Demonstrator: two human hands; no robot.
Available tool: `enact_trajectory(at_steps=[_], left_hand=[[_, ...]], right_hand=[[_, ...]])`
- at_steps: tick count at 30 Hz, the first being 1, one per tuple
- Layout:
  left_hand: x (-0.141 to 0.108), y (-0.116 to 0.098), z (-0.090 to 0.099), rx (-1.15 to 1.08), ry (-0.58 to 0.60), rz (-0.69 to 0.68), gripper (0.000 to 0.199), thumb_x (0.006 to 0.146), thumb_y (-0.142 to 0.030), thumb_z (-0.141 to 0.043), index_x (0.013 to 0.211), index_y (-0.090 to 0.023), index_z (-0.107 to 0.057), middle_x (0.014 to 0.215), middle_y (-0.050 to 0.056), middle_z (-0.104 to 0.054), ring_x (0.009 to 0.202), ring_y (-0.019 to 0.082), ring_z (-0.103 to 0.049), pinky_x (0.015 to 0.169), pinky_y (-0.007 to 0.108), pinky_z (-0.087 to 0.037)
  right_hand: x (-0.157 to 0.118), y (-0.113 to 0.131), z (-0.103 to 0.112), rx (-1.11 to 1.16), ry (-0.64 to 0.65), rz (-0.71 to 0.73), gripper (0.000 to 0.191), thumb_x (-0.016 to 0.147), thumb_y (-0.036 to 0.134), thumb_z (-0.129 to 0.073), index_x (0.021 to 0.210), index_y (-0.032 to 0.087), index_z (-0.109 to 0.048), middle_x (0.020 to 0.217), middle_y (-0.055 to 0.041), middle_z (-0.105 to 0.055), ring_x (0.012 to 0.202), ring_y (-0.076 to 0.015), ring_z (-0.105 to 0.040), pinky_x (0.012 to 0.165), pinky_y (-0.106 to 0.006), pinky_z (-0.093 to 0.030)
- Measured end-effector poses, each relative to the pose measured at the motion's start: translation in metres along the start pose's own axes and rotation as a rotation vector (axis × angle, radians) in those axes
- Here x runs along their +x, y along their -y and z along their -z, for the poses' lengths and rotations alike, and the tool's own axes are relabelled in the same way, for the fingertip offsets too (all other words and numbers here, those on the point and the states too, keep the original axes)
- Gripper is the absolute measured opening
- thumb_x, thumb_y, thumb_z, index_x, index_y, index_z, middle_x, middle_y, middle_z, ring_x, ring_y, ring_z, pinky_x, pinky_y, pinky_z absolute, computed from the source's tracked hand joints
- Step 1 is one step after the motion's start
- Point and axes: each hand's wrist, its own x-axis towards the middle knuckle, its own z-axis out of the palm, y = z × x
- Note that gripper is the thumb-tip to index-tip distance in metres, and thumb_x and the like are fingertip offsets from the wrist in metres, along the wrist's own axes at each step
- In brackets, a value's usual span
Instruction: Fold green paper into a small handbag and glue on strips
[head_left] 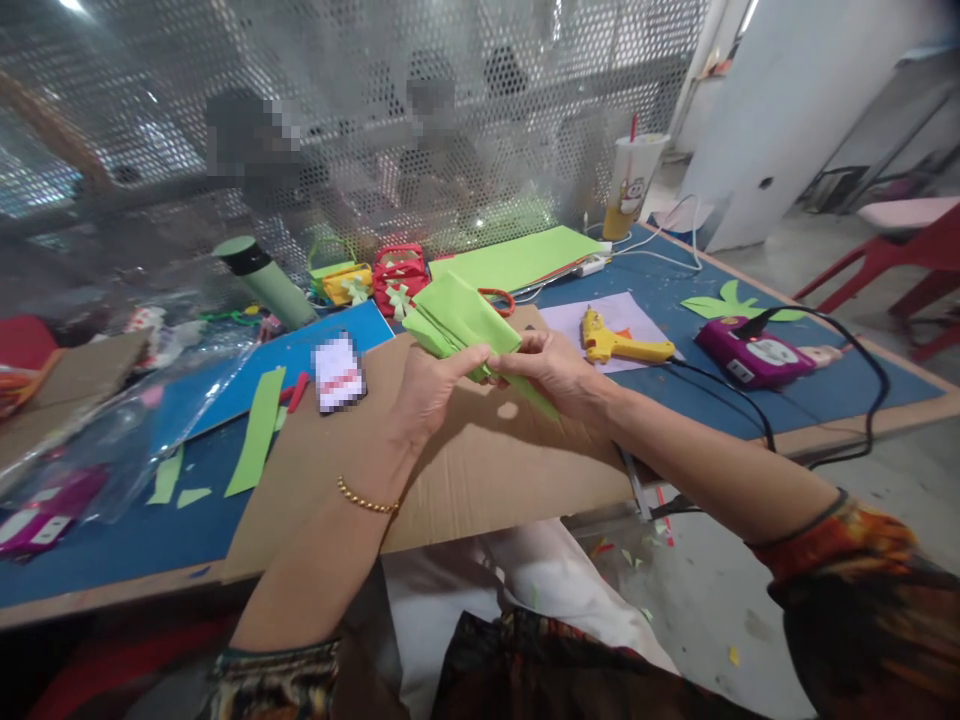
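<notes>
A folded piece of bright green felt-like material [461, 315] is held up over a brown cardboard sheet [465, 480]. My left hand [435, 385] is closed on its lower left side, the thumb pressed on top. My right hand [551, 365] pinches its right edge, where a narrow green flap hangs down between the hands. Both hands nearly meet at the lower corner of the piece. Beyond it stand a small red bag [400, 275] and a yellow one [349, 284], each with a pale bow.
A yellow glue gun [619, 342] lies on a lilac sheet at the right, its black cable running beside a purple power box [750, 352]. A phone [339, 373], green strips [257, 430], a green bottle [266, 280] and a drink cup [634, 190] are around.
</notes>
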Motion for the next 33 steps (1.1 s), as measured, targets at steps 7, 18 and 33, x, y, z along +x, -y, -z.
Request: enact_trajectory(at_steps=[7, 18, 33], left_hand=[[0.017, 0.002, 0.001, -0.147, -0.294, -0.064, 0.024, 0.052, -0.027, -0.087, 0.070, -0.023, -0.072, 0.070, -0.002, -0.073, 0.060, 0.014, -0.062, 0.053, 0.027, -0.050], [0.032, 0.002, 0.012, -0.294, -0.393, -0.080, 0.031, 0.050, -0.013, -0.087, 0.062, -0.024, -0.061, 0.076, -0.005, -0.071, 0.077, 0.015, -0.066, 0.062, 0.026, -0.052], [0.053, -0.032, 0.081, -0.200, -1.022, -0.075, 0.026, 0.066, -0.017, -0.077, 0.080, -0.020, -0.056, 0.076, -0.007, -0.064, 0.057, 0.007, -0.055, 0.049, 0.019, -0.041]], right_hand=[[0.001, 0.039, 0.032, -0.278, -0.191, 0.368, 0.053, 0.079, 0.072, -0.078, 0.082, 0.019, -0.074, 0.087, -0.0059, -0.076, 0.073, -0.0140, -0.066, 0.067, -0.028, -0.051], [-0.115, 0.056, 0.095, -1.235, -0.465, 0.225, 0.025, 0.089, 0.036, -0.064, 0.068, 0.022, -0.063, 0.056, 0.0007, -0.055, 0.055, -0.0131, -0.045, 0.058, -0.031, -0.030], [-0.001, 0.053, 0.040, -1.683, -0.182, 0.135, 0.036, 0.105, 0.022, -0.043, 0.097, 0.016, -0.077, 0.105, -0.0182, -0.079, 0.096, -0.0254, -0.072, 0.075, -0.033, -0.042]])
